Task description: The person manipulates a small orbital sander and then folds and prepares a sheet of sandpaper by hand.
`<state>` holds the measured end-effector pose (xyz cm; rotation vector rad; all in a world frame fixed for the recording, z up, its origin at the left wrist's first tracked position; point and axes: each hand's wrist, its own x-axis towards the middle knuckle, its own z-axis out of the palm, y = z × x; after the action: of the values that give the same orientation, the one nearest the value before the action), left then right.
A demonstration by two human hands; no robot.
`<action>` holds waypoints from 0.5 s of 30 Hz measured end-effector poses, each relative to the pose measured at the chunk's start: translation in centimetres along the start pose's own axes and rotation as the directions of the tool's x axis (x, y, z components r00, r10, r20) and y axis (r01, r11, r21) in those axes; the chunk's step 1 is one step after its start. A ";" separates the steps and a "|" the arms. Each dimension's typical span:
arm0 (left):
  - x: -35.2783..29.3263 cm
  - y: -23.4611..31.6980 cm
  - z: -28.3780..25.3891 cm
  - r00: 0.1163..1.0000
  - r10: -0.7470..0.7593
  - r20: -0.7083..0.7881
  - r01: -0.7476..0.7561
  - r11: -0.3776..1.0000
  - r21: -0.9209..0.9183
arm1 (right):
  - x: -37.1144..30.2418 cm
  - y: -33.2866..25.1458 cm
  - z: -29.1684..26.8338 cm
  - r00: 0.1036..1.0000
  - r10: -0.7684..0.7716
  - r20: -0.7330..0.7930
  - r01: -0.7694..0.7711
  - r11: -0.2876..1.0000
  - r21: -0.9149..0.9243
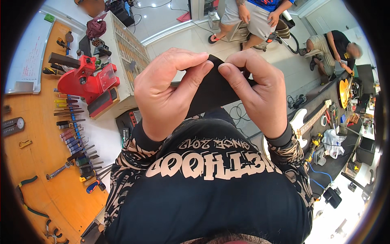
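Observation:
A thin, flat black sheet (213, 87) is held up in front of my chest; I cannot make out its material. My left hand (172, 87) pinches its upper edge between thumb and fingertips. On the other side, my right hand (256, 83) pinches the same edge, a short gap from the left. Between the two pinches the edge bows slightly upward. The lower part of the sheet hangs down toward my dark shirt, and its side edges are partly hidden behind my hands.
On the left, an orange wooden tool board (44, 150) carries several screwdrivers and pliers beside a red machine (87, 77). A dark bench (280, 134) at right bears a white electric guitar (302, 126). One person (260, 20) is at the top, another (335, 51) crouches far right.

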<state>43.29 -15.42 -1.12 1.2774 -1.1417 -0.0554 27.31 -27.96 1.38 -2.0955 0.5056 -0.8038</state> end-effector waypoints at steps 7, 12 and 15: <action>-0.2 0.1 -0.2 0.998 -0.060 0.003 0.060 0.998 -0.003 | 0.0 -0.1 0.1 1.000 0.012 -0.004 -0.012 1.000 0.006; -0.2 0.0 -0.3 0.999 -0.045 0.003 0.045 0.999 -0.018 | 0.1 -0.3 0.2 1.000 0.026 0.000 -0.026 1.000 -0.003; -0.3 -0.1 -0.4 0.999 -0.038 0.003 0.038 0.999 -0.017 | 0.1 -0.5 0.2 0.999 0.034 0.007 -0.034 0.999 0.002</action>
<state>43.45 -14.99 -1.38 1.2844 -1.1173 -0.0952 27.53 -27.63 1.76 -2.0820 0.5350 -0.7763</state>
